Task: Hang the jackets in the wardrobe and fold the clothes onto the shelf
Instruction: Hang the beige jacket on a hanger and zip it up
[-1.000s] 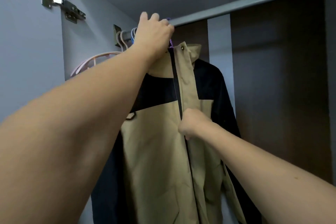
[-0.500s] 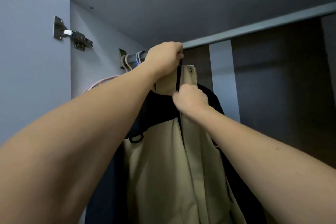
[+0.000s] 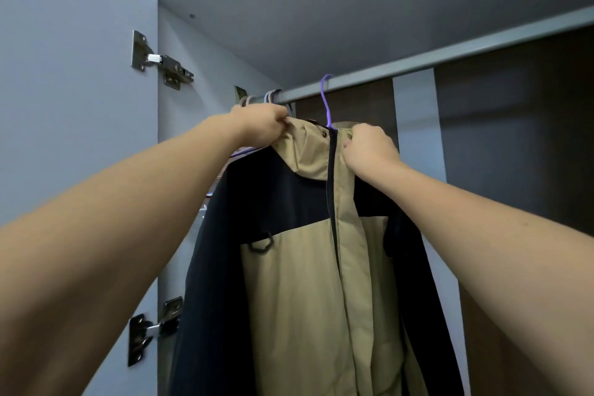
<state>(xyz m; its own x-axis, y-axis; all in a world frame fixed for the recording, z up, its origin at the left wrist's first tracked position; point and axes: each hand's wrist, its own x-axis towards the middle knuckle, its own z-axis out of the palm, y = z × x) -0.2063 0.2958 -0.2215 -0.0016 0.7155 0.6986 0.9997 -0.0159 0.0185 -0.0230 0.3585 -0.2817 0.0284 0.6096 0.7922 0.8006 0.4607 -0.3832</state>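
Note:
A khaki and dark navy jacket (image 3: 299,283) hangs on a purple hanger (image 3: 326,100) hooked over the grey wardrobe rail (image 3: 418,66). The zip is closed up to the collar. My left hand (image 3: 262,128) pinches the left edge of the khaki collar. On the other side of the zip, my right hand (image 3: 369,148) grips the right edge of the collar. Both arms reach up from below.
Several spare hangers (image 3: 268,96) bunch at the rail's left end, behind my left hand. A shelf (image 3: 353,3) runs just above the rail. The open door with metal hinges (image 3: 160,61) stands at left. Dark wardrobe interior (image 3: 514,154) lies to the right of the jacket.
My right hand ran up the zip from chest height to the collar. My left hand let go of the hanger hook and dropped to the collar's left edge. The view tilted upward.

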